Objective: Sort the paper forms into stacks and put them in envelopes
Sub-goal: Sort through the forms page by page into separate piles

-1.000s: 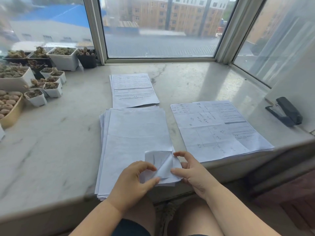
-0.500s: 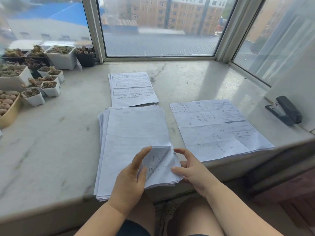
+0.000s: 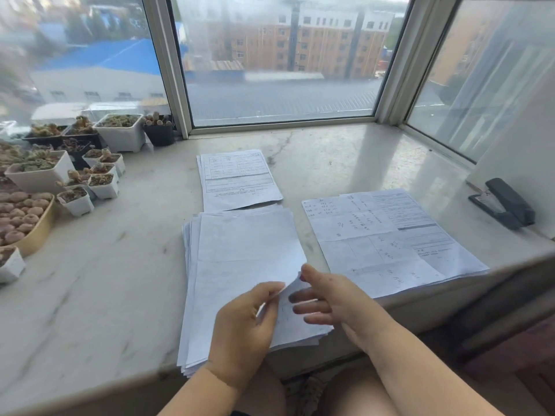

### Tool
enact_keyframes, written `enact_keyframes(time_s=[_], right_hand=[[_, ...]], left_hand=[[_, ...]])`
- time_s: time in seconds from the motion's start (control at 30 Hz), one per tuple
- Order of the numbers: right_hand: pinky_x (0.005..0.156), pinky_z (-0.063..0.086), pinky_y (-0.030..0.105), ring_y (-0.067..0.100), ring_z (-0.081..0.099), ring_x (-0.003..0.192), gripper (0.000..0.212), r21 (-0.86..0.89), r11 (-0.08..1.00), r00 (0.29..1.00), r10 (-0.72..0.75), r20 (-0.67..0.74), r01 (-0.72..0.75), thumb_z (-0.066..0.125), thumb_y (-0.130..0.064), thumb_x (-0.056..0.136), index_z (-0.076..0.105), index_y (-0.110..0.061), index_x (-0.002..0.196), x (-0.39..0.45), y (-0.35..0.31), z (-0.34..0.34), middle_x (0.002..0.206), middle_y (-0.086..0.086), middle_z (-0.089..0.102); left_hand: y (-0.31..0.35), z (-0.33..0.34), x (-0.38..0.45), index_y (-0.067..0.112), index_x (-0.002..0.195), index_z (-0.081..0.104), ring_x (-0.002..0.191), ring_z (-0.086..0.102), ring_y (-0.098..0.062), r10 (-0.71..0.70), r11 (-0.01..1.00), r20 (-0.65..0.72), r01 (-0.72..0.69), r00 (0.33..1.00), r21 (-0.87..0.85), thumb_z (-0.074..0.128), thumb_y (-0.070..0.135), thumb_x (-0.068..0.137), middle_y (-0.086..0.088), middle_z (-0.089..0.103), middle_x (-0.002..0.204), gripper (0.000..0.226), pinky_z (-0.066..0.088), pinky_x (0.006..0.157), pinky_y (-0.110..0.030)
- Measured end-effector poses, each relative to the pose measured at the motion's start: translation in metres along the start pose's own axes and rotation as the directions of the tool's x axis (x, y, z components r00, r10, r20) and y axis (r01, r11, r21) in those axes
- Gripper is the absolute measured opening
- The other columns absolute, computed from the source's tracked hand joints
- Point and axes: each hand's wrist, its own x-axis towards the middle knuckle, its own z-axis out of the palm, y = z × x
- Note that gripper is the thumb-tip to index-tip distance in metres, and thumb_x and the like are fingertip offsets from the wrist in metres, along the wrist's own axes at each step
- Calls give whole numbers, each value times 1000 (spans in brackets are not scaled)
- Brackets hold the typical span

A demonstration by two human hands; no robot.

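Observation:
A thick stack of blank-side-up paper forms [image 3: 240, 259] lies at the front edge of the marble sill. My left hand [image 3: 243, 328] pinches the near right corner of the top sheet [image 3: 246, 244] and lifts it off the stack. My right hand [image 3: 333, 298] reaches in from the right, its fingers straight and slipped under the raised corner. A small stack of printed forms [image 3: 240, 178] lies just behind the main stack. A wider sorted stack of printed forms [image 3: 387, 241] lies to the right.
Several white and black pots of succulents [image 3: 75, 175] crowd the sill's left side. A black stapler [image 3: 507, 205] stands at the far right by the wall. The window frame [image 3: 282, 124] bounds the sill behind. Bare marble [image 3: 99, 280] stretches left of the main stack.
The folded-over corner has been straightened out and the top sheet now lifts off the stack. My right hand moved left, its fingers sliding under the raised sheet.

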Motion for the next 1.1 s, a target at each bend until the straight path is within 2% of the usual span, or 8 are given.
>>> enact_keyframes(time_s=[0.1,0.2,0.4,0.5,0.57,0.73,0.9,1.1], right_hand=[[58,53,26,18,67,69,10,-96,995,992,8,-124,-20,59,-12,90,68,-12,89,3,10,5,81,6,71],[60,46,30,26,62,75,22,-255,966,950,-32,-311,-51,46,-1,88,68,-5,88,10,21,-20,86,17,69],[47,57,29,27,64,78,17,405,910,896,104,-431,89,51,8,93,61,-5,99,37,-7,-100,88,12,68],[44,56,27,21,68,69,24,529,819,838,116,-533,223,50,5,95,57,-10,111,77,-29,-133,79,4,71],[40,52,22,13,69,58,34,513,810,801,94,-591,283,49,4,95,55,-14,123,108,-45,-150,68,-4,72],[41,52,20,16,57,76,39,404,865,759,41,-650,299,47,5,96,51,-9,132,183,-76,-189,115,10,57],[46,56,21,20,59,78,37,322,916,798,3,-603,239,49,5,96,52,-6,130,247,-73,-200,110,12,59],[68,54,39,33,57,97,33,264,956,812,51,-582,129,49,4,97,53,-9,126,310,-49,-195,113,14,58]], left_hand=[[13,7,7,34,107,67,99,61,5,105,988,236,-128,966,87,55,51,87,26,66,110,28,47,86,-12],[9,-1,17,33,107,69,108,56,6,61,989,187,-85,980,120,49,59,85,24,66,111,40,34,90,1],[-12,-29,74,25,122,63,110,56,1,-24,986,21,20,999,167,57,38,90,19,61,117,35,40,95,-14],[-28,-27,111,20,130,57,118,55,-8,-68,972,21,62,997,226,62,25,92,9,62,125,39,38,97,-18],[-39,-21,136,18,133,54,121,55,-11,-92,961,35,79,995,265,62,23,91,6,60,129,42,37,99,-20],[-78,2,212,19,146,35,137,36,-13,-215,890,139,135,967,436,58,32,93,4,40,149,59,28,110,-25],[-125,34,278,23,147,30,142,24,-18,-406,803,234,222,883,553,65,43,83,4,29,153,76,24,115,-34],[-163,48,292,36,112,62,117,50,-12,-292,825,185,149,938,545,53,48,91,11,58,117,26,40,92,-30]])
